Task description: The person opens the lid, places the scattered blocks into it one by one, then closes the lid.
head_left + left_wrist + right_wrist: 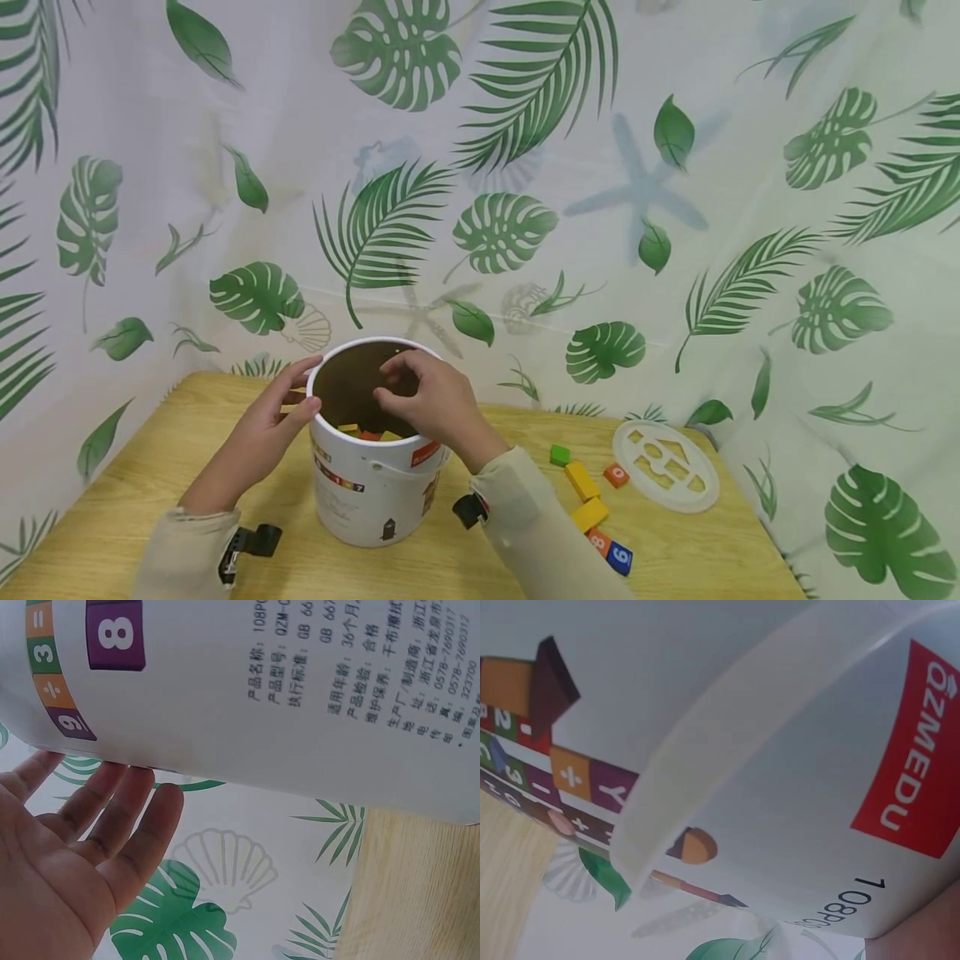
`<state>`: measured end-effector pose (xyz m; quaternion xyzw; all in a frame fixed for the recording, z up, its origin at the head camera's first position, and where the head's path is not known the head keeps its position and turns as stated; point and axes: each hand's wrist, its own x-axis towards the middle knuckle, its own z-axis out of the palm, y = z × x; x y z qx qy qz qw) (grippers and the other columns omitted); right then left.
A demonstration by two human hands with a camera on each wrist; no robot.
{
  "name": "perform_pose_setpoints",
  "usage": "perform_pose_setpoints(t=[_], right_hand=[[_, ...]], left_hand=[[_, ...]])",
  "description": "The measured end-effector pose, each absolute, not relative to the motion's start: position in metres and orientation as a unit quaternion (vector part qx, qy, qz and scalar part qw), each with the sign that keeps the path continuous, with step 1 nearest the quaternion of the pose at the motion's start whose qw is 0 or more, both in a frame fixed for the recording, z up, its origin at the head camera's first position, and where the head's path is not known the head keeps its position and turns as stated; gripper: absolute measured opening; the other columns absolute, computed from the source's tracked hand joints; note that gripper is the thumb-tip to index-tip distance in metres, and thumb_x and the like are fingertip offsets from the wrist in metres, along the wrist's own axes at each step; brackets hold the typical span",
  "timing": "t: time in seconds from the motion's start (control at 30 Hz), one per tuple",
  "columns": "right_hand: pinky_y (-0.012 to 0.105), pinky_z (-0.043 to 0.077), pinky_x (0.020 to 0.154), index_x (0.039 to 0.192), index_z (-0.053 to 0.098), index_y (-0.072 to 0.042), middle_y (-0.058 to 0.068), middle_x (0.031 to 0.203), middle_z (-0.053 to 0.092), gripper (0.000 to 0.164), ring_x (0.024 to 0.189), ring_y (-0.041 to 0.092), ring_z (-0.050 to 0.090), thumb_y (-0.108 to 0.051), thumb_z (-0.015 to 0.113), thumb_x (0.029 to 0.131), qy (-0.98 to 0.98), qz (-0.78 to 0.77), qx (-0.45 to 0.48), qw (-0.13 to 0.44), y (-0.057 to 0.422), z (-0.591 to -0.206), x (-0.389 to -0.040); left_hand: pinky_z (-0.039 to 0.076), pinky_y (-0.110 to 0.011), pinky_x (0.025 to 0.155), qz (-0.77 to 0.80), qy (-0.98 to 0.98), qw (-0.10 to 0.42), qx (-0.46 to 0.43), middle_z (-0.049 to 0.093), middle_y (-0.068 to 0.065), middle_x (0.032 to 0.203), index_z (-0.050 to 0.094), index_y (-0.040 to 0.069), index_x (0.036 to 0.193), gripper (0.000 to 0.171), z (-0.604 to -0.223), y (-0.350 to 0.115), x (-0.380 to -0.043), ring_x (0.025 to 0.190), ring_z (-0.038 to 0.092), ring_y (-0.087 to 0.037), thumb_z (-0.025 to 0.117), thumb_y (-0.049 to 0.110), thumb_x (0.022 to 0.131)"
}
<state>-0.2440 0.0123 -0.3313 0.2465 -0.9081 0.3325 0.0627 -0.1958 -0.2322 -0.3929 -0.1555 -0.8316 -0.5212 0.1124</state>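
Note:
A white bucket (367, 492) with printed sides stands on the table, its mouth tilted toward me in the head view. Coloured blocks (369, 435) lie at the bottom inside it. My left hand (262, 429) touches the left side of the rim, thumb in front and fingers spread behind. In the left wrist view, the fingertips (171, 796) of that hand rest against the bucket wall. Over the bucket's mouth reaches my right hand (438, 400), thumb and index finger apart, with no block visible between them. Its other fingers are partly hidden.
Right of the bucket lie loose blocks: a green one (559, 454), yellow ones (581, 481), a red one (616, 475) and a blue one (619, 557). A white lid (693, 492) with shaped cutouts rests at the table's right edge. Leaf-printed curtain (525, 292) hangs behind.

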Motion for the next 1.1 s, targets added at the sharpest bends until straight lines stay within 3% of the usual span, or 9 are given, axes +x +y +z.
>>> perform_pose_setpoints(t=[0.83, 1.1], right_hand=[[0.034, 0.053, 0.086, 0.111, 0.073, -0.017, -0.006, 0.102, 0.072, 0.022, 0.092, 0.010, 0.065, -0.029, 0.075, 0.092, -0.875, 0.405, 0.252, 0.081, 0.017, -0.334, -0.242], [0.045, 0.052, 0.100, 0.121, 0.069, -0.008, 0.004, 0.116, 0.068, 0.031, 0.111, 0.023, 0.065, -0.021, 0.075, 0.094, -0.832, 0.448, 0.312, 0.092, 0.031, -0.342, -0.245]], left_hand=[[0.048, -0.064, 0.094, -0.512, -0.834, 0.128, -0.162, 0.051, -0.020, 0.143, 0.033, 0.018, 0.161, 0.057, -0.395, -0.230, -0.196, 0.126, 0.051, -0.040, 0.053, 0.021, 0.107], [0.050, -0.061, 0.091, -0.509, -0.837, 0.126, -0.154, 0.049, -0.023, 0.144, 0.033, 0.019, 0.161, 0.058, -0.394, -0.230, -0.196, 0.124, 0.053, -0.042, 0.053, 0.022, 0.107]])
